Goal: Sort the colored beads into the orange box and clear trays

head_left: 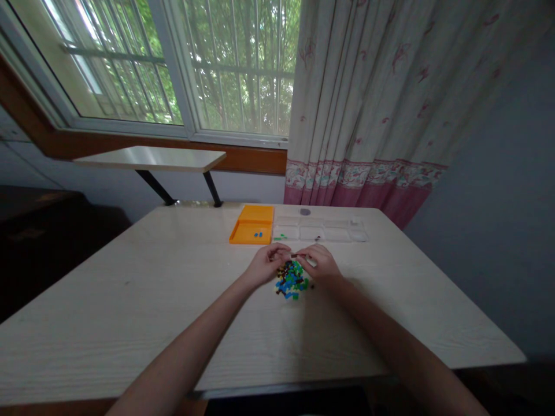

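A small heap of building bricks [289, 282] in blue, green, dark brown and pale yellow lies on the table. Just behind it, a dark brown brick [294, 255] is pinched in the fingertips of my right hand [319, 263]. My left hand [267, 263] is at the heap's left side, its fingers curled in close to the brown brick. Whether the left fingers touch that brick or hold another small piece is too small to tell.
An orange case [251, 214] with its lid open holds several blue bricks. Beside it stands a clear compartment tray [324, 227] with a few green and dark pieces. A raised shelf [151, 157] is at the back left of the pale table [130, 312]; a curtain [347, 115] hangs behind.
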A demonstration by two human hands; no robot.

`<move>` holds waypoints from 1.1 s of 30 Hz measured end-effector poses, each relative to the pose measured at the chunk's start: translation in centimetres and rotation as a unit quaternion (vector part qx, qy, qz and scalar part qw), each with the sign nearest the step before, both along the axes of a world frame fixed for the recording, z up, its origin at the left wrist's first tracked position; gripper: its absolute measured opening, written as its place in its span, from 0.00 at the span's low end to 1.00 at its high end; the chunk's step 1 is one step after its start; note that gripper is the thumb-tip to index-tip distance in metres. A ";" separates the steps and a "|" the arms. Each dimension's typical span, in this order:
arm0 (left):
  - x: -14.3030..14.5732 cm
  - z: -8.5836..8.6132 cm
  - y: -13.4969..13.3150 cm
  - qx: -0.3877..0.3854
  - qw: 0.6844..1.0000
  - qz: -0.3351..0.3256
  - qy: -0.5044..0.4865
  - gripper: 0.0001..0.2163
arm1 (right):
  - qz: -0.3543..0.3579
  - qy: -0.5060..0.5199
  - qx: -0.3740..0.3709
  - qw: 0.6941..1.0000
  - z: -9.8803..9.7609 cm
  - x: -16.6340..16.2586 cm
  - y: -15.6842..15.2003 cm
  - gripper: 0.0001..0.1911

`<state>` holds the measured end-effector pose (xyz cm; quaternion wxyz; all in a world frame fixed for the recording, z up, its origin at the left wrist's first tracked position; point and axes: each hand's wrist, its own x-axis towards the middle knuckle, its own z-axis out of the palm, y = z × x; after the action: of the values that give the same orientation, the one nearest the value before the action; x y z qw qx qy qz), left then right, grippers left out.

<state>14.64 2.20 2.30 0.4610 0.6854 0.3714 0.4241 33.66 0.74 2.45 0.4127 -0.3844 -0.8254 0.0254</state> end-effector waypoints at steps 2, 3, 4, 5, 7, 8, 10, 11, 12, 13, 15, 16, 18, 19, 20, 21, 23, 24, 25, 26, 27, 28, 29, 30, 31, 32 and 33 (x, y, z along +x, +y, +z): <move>-0.5 0.0 0.3 0.030 0.997 0.034 0.064 0.11 | -0.018 0.022 0.027 0.999 0.5 0.6 0.0 0.07; -0.8 0.1 0.5 0.047 0.992 0.054 0.105 0.11 | -0.028 0.037 0.040 0.998 0.9 1.0 0.0 0.07; -1.2 0.1 0.6 0.064 0.984 0.071 0.148 0.11 | -0.040 0.055 0.053 0.996 1.3 1.4 -0.1 0.07; -1.6 0.1 0.8 0.082 0.975 0.084 0.188 0.11 | -0.051 0.072 0.066 0.994 1.7 1.7 -0.2 0.06; -2.2 0.2 1.0 0.116 0.957 0.091 0.252 0.11 | -0.069 0.107 0.091 0.988 2.5 2.5 -0.4 0.05; -2.5 0.3 1.1 0.130 0.949 0.088 0.275 0.11 | -0.075 0.123 0.104 0.984 2.8 2.7 -0.5 0.05; -2.7 0.4 1.0 0.153 0.936 0.074 0.308 0.11 | -0.083 0.146 0.126 0.978 3.4 3.1 -0.7 0.05; -2.7 0.5 1.0 0.160 0.932 0.065 0.319 0.11 | -0.085 0.152 0.132 0.976 3.6 3.1 -0.8 0.05; -2.7 0.6 0.9 0.166 0.929 0.054 0.327 0.11 | -0.088 0.155 0.135 0.975 3.7 3.1 -0.8 0.05; -2.7 0.7 0.7 0.170 0.927 0.043 0.331 0.11 | -0.090 0.155 0.136 0.974 3.8 3.1 -0.9 0.05; -2.5 1.0 0.5 0.176 0.926 0.014 0.333 0.11 | -0.094 0.153 0.133 0.975 3.8 3.0 -0.9 0.05; -2.4 1.1 0.4 0.180 0.925 0.001 0.334 0.11 | -0.094 0.152 0.132 0.975 3.7 3.0 -0.9 0.05; -2.3 1.2 0.3 0.185 0.922 -0.019 0.341 0.12 | -0.089 0.152 0.134 0.975 3.7 3.0 -0.8 0.05; -2.3 1.2 0.3 0.187 0.918 -0.023 0.348 0.13 | -0.085 0.153 0.136 0.975 3.6 2.9 -0.8 0.05; -2.3 1.2 0.3 0.188 0.915 -0.024 0.357 0.13 | -0.081 0.154 0.138 0.975 3.6 2.9 -0.8 0.05; -2.3 1.1 0.2 0.190 0.911 -0.023 0.365 0.13 | -0.078 0.154 0.139 0.975 3.6 2.9 -0.8 0.05; -2.4 1.1 0.2 0.193 0.905 -0.022 0.378 0.13 | -0.076 0.154 0.138 0.976 3.6 2.9 -0.9 0.05; -2.4 1.0 0.2 0.195 0.903 -0.020 0.383 0.13 | -0.078 0.154 0.135 0.976 3.6 2.9 -0.9 0.05; -2.4 1.0 0.2 0.196 0.900 -0.017 0.388 0.12 | -0.081 0.152 0.130 0.976 3.6 2.9 -0.9 0.05; -2.4 1.0 0.1 0.196 0.898 -0.013 0.393 0.12 | -0.085 0.148 0.121 0.978 3.5 3.0 -0.9 0.05; -2.4 1.0 0.1 0.196 0.896 -0.008 0.398 0.12 | -0.087 0.141 0.105 0.981 3.4 3.1 -0.7 0.06; -2.4 1.0 0.1 0.195 0.894 -0.002 0.403 0.12 | -0.088 0.129 0.083 0.984 3.3 3.3 -0.5 0.06; -2.4 1.0 0.0 0.196 0.891 0.002 0.409 0.11 | -0.089 0.116 0.057 0.988 3.0 3.6 -0.1 0.07; -2.4 1.0 0.0 0.197 0.889 0.005 0.414 0.11 | -0.089 0.100 0.027 0.991 2.7 3.9 0.3 0.08; -2.4 1.1 0.0 0.199 0.886 0.009 0.419 0.11 | -0.094 0.087 -0.001 0.992 2.4 4.2 0.9 0.08; -2.4 1.1 0.0 0.202 0.883 0.012 0.424 0.11 | -0.106 0.076 -0.024 0.991 2.0 4.5 1.5 0.09; -2.4 1.1 0.0 0.205 0.880 0.016 0.428 0.11 | -0.120 0.065 -0.043 0.990 1.7 4.8 2.1 0.09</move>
<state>12.25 2.20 3.38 0.0993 0.8734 0.4481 0.1630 38.49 2.88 4.11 0.4483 -0.4961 -0.7427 0.0363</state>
